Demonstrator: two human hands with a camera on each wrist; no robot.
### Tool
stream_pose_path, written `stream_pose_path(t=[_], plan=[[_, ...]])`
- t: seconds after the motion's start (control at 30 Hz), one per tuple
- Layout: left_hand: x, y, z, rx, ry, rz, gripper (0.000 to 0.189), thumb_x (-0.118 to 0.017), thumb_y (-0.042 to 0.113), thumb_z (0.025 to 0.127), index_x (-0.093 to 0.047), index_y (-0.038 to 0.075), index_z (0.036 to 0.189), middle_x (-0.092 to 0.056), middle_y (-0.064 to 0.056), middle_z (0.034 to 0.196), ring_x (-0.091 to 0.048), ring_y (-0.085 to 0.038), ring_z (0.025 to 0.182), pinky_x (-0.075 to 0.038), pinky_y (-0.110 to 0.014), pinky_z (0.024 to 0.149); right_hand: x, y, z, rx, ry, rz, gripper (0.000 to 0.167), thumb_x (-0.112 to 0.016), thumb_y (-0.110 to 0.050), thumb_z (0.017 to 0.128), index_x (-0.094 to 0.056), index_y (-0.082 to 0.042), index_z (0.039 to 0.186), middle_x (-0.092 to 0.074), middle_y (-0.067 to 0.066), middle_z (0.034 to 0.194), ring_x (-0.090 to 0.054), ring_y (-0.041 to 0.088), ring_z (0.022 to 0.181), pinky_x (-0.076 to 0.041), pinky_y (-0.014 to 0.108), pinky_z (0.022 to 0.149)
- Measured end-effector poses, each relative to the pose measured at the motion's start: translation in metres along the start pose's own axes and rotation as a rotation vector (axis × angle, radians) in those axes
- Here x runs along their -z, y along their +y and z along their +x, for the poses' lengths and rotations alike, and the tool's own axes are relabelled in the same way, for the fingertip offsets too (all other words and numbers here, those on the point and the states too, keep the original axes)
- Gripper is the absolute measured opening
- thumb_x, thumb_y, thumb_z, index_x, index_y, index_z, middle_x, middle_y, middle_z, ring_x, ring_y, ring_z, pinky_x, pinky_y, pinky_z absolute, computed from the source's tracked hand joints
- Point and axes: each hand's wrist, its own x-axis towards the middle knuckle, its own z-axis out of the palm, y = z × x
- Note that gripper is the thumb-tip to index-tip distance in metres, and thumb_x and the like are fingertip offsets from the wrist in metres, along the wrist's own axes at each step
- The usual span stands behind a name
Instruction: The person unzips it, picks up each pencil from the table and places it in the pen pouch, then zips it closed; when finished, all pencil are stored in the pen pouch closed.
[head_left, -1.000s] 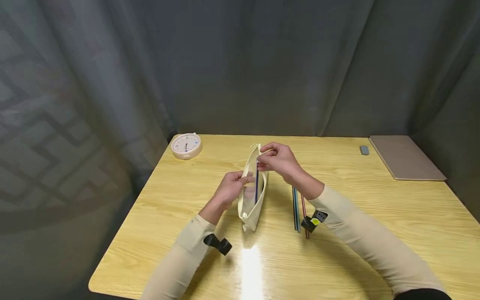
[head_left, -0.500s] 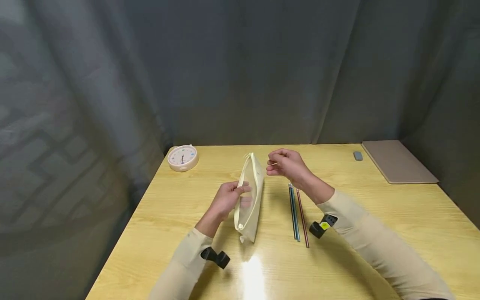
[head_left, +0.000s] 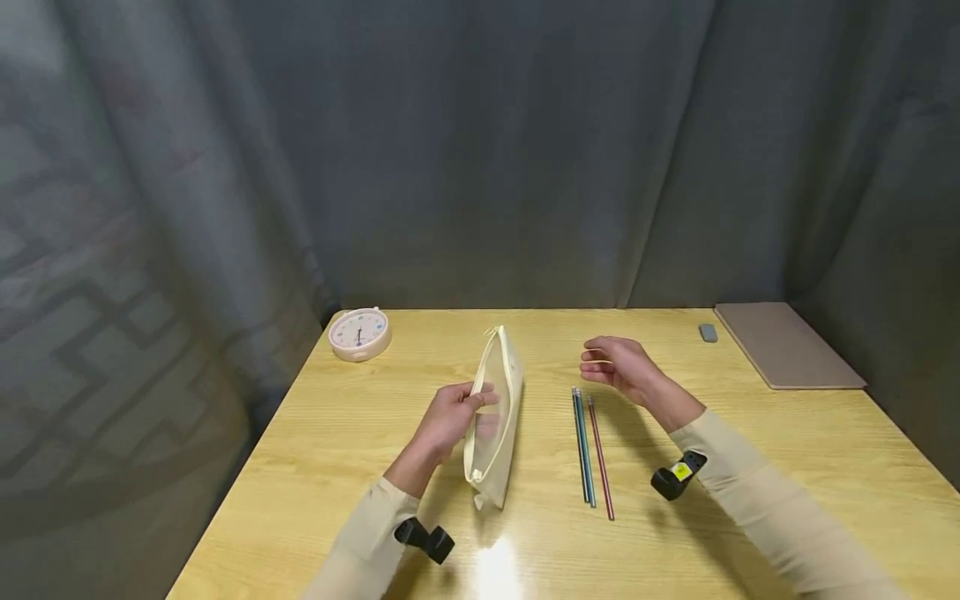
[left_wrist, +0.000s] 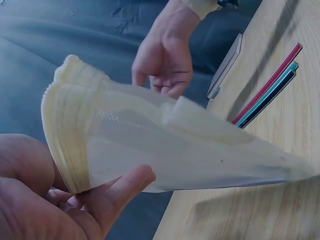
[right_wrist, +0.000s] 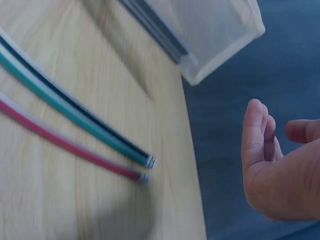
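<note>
My left hand (head_left: 448, 419) grips the zipped edge of a cream, see-through pencil case (head_left: 501, 425), its mouth spread apart above the table. Thumb outside and fingers inside show through the mesh. Dark pencils (right_wrist: 155, 30) lie along the bottom of the case in the right wrist view. To the right, my right hand (head_left: 618, 367) hovers with nothing in it, fingers loosely bent and thumb apart. Below it on the table lie a dark pencil (head_left: 579, 450), a teal pencil (head_left: 587, 454) and a red pencil (head_left: 601, 458), side by side, roughly pointing toward me.
A round pink-white clock (head_left: 360, 334) stands at the back left of the wooden table (head_left: 315, 467). At the back right lie a small grey eraser (head_left: 708, 332) and a flat brown notebook (head_left: 787, 344). Dark curtains (head_left: 480, 167) hang behind the table.
A dark pencil left the right hand and went down into the case. The right hand then drew away to the right, over the loose pencils. The left hand keeps holding the case.
</note>
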Motion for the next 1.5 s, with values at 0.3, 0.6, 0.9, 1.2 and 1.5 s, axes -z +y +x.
stream_pose_path(t=[0.3,0.6,0.9,1.2,1.5], plan=[[0.000,0.005,0.005,0.014,0.003,-0.002,0.037,-0.044,0.003,0.107,-0.055,-0.015,0.137,-0.064,-0.030,0.133,-0.075,-0.039,0.101,-0.066,-0.038,0.081,0.020,0.008,0.007,-0.122,-0.022,-0.126,0.049,-0.047,-0.023,0.109,-0.041,0.011,0.143,-0.063,0.004,0.099,-0.070,0.010,0.077,-0.065,0.024,0.080],[-0.008,0.006,0.006,0.007,-0.001,-0.002,0.035,-0.045,0.004,0.107,-0.058,-0.014,0.135,-0.065,-0.028,0.132,-0.074,-0.039,0.101,-0.067,-0.035,0.080,0.043,0.028,0.005,-0.173,-0.057,-0.403,0.066,-0.049,-0.035,0.108,-0.038,0.021,0.141,-0.066,0.003,0.090,-0.067,0.008,0.070,-0.065,0.025,0.070],[-0.010,0.006,0.004,0.024,0.011,-0.014,0.035,-0.046,0.003,0.107,-0.057,-0.014,0.135,-0.066,-0.029,0.131,-0.075,-0.039,0.100,-0.067,-0.037,0.080,0.047,0.049,0.006,-0.160,-0.049,-0.536,0.036,-0.064,-0.030,0.103,-0.060,0.006,0.107,-0.065,0.004,0.080,-0.066,0.011,0.065,-0.063,0.026,0.061],[-0.005,0.005,0.000,0.034,0.019,-0.004,0.037,-0.045,0.003,0.107,-0.055,-0.015,0.138,-0.064,-0.030,0.133,-0.074,-0.040,0.102,-0.066,-0.040,0.083,0.038,0.061,0.008,-0.015,-0.001,-0.746,0.027,-0.080,-0.011,0.089,-0.067,0.009,0.101,-0.070,0.006,0.074,-0.067,0.011,0.062,-0.063,0.027,0.058],[-0.004,0.006,-0.001,0.032,0.022,-0.006,0.036,-0.045,0.003,0.107,-0.056,-0.013,0.137,-0.065,-0.029,0.132,-0.073,-0.041,0.103,-0.066,-0.041,0.083,0.028,0.059,0.004,0.008,0.019,-0.808,0.026,-0.073,0.002,0.082,-0.065,0.013,0.105,-0.073,0.013,0.079,-0.070,0.014,0.064,-0.066,0.032,0.061]])
